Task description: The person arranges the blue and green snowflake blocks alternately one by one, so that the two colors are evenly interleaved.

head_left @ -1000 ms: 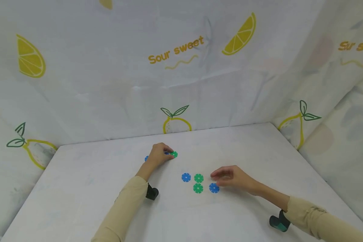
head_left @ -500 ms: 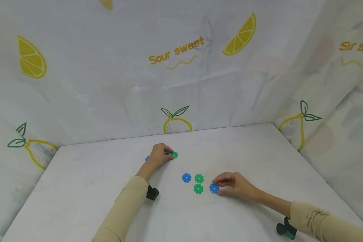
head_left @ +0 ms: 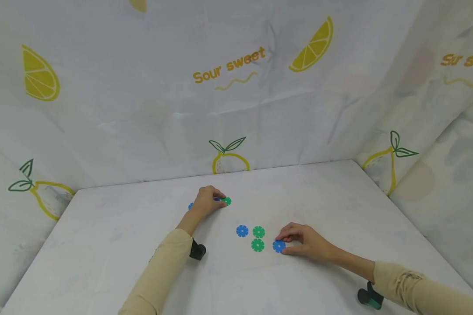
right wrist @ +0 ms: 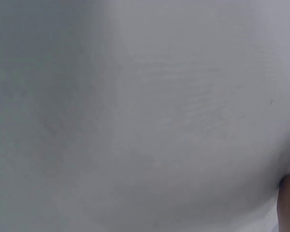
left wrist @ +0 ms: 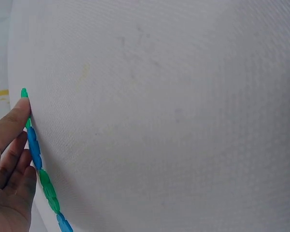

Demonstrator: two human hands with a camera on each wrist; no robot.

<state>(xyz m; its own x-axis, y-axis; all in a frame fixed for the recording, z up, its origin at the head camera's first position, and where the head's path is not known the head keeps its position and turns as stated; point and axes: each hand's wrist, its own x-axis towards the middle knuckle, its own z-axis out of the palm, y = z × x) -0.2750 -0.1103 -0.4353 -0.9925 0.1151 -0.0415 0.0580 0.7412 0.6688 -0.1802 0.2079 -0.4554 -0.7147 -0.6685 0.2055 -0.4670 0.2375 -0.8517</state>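
In the head view my left hand (head_left: pixel 207 201) is at the back of the table, thumb and finger pinching a green snowflake disc (head_left: pixel 227 201). That disc ends a row alternating green and blue; the left wrist view shows a blue disc (left wrist: pixel 34 147) and another green disc (left wrist: pixel 49 191) following it. The hand hides most of the row from above. My right hand (head_left: pixel 305 242) pinches a loose blue snowflake disc (head_left: pixel 278 246) by its edges, low over or on the table. The right wrist view shows only a bit of that hand (right wrist: pixel 289 203).
Left of the right hand lie a blue disc (head_left: pixel 242 231) and two green discs, one (head_left: pixel 258 232) behind the other (head_left: pixel 258 245). They rest flat on the white table (head_left: pixel 228 284). A lemon-printed curtain (head_left: pixel 150 127) rises behind the table's far edge.
My right hand has come down slightly toward the front and closed its thumb and fingers on the blue disc's edges. The left hand and the row look unmoved.
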